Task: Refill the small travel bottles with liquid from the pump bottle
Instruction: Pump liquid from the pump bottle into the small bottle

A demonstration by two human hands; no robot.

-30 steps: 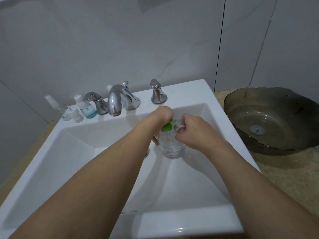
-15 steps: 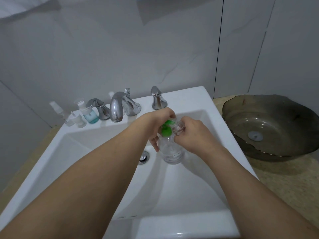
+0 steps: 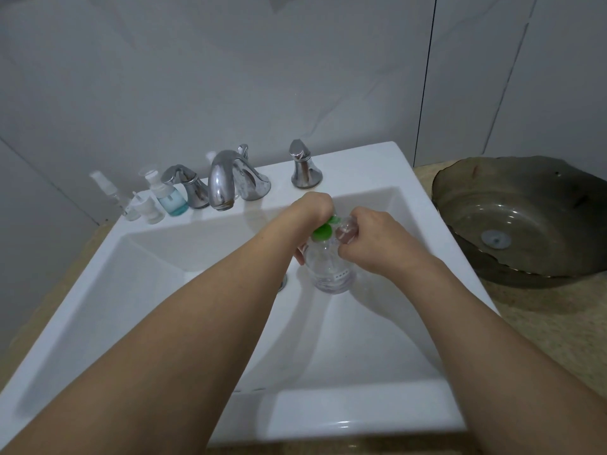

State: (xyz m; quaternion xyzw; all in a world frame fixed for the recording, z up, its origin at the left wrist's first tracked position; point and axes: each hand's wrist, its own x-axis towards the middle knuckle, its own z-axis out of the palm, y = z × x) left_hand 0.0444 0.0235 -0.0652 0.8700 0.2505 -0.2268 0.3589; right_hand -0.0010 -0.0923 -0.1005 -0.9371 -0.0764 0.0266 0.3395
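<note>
over the white sink (image 3: 328, 418), towards its back right part, the person holds a clear pump bottle (image 3: 330, 270) above the basin, its base hanging free over the bowl beside the drain. the left hand (image 3: 310, 208) is curled over the green pump head (image 3: 322, 232), with fingers reaching down the bottle's far side; how firmly it presses cannot be told. the right hand (image 3: 371, 239) is closed round a small clear travel bottle (image 3: 345, 229), pinched tight just beside the green nozzle, its mouth seemingly turned towards the spout, though the exact meeting point is hidden by the fingers.

this looks like the pumping step itself. to do it well, the person should keep the small bottle's mouth right under the nozzle tip and tilted so liquid runs down its inner wall. short, slow presses would suit such a narrow opening better than full strokes. the pump bottle is unsupported, so the left hand must both carry and press it; resting its base on the basin floor would steady things. working over the bowl means any drip lands in the sink.

along the sink's back left edge, beside the chrome tap (image 3: 226, 178), stand a bottle of blue liquid (image 3: 169, 198), a small white-capped bottle (image 3: 147, 208) and a slim spray bottle (image 3: 111, 192), likely waiting their turn.
</note>
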